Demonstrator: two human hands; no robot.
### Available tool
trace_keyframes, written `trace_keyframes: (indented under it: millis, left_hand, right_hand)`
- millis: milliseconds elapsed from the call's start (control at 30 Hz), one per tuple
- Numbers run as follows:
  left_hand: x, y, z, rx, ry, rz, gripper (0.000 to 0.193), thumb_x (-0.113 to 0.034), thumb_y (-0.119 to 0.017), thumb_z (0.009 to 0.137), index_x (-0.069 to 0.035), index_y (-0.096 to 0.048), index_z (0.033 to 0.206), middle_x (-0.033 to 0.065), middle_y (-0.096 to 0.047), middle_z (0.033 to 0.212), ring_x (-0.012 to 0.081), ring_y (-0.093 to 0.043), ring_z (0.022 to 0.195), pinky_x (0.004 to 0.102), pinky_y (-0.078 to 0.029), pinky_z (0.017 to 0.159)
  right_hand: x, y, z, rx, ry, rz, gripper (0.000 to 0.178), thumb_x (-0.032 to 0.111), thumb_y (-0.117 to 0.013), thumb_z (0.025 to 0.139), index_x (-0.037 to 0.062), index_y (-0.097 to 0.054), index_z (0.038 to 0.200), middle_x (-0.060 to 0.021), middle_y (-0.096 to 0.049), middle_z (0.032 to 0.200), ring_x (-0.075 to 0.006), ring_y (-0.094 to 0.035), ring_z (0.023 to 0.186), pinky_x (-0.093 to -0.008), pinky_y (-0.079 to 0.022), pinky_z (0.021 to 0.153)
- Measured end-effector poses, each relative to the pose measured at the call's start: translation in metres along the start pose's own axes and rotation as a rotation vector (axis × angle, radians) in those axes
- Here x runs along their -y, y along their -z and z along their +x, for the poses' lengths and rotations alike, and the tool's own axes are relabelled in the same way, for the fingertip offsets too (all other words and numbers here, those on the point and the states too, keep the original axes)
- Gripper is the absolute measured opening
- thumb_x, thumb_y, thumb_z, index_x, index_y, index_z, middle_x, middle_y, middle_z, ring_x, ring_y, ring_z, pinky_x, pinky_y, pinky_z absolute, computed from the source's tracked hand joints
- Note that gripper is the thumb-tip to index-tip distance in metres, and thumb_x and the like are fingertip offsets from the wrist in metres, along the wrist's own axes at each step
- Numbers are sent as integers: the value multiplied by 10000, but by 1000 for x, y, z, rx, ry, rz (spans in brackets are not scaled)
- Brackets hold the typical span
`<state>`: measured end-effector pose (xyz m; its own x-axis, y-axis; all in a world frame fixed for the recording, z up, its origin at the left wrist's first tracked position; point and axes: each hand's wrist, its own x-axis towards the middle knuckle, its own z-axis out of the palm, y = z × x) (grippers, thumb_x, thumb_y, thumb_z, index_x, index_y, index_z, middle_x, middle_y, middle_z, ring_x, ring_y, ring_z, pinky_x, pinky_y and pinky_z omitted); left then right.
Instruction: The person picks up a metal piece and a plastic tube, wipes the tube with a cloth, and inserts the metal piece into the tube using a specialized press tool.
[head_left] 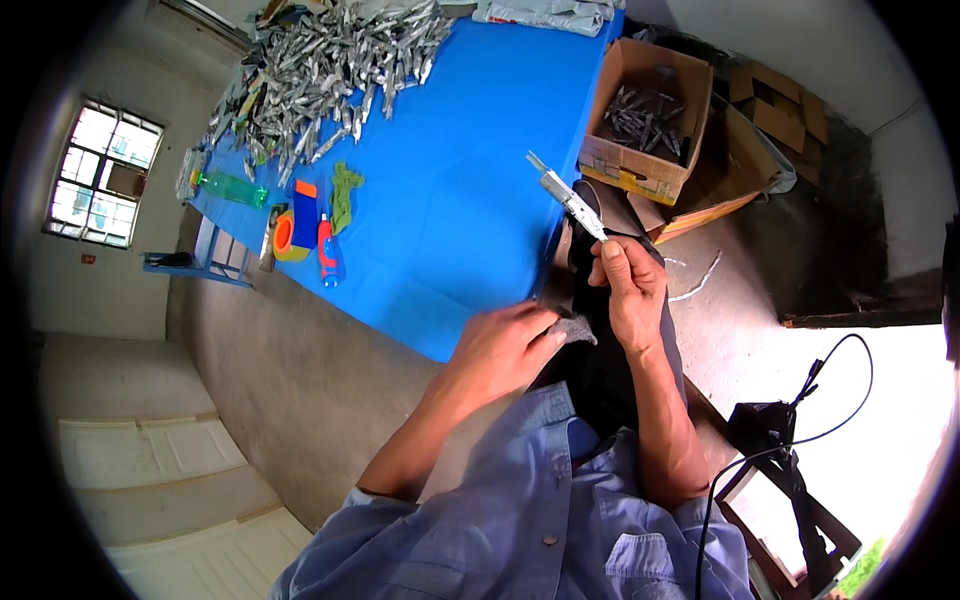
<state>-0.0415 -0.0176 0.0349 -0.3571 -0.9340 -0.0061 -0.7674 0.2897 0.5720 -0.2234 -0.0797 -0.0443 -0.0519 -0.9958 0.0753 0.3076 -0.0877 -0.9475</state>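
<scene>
Blue-topped table [470, 190] is the largest thing on my feed. At its far left, a heap of slender silvery pieces [345, 60], jumbled at all angles. Past the table's right edge, a cardboard carton [625, 172] with more such pieces inside; printing on its near side, too small for me to read. Near the table's left edge, a green plastic bottle [235, 189] lying on its side.

Left hand [500, 345]: thumb and fingers closed on a grey rag [575, 329], part of which sticks out beyond the fingertips. Right hand [632, 285]: raised, thumb and fingers pinched closed on the lower end of one silvery strip [573, 208].

The strip, from my end: long, narrow, straight-sided, standing clear of the fingers on a slant, top toward the upper left, seen against the table's right edge. Dull silver-grey, paler along the body, small dark patches down its length. Upper end narrows to a thin, uneven tongue. I cannot tell whether those dark patches are lettering or surface marks.
</scene>
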Motion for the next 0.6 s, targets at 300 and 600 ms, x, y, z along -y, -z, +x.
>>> trace_keyframes:
  millis: [300,600]
  left_hand:
    - [115,65,-8,-621,417,43,345,-262,-718,987,2,-572,819,111,-563,639,172,-517,577,383,-422,540]
    - [39,9,-3,-60,102,81,249,-258,-699,968,-33,-620,897,201,-671,850,459,-649,812,533,-504,674]
  right_hand:
    - [0,7,0,-5,34,30,315,278,-626,1096,-17,-709,1024,-10,-623,761,-92,-558,686,-252,-451,662]
    - [-1,9,-2,5,24,42,273,229,-614,1099,-15,-701,1015,-6,-627,771,-85,-562,707,-246,-461,669]
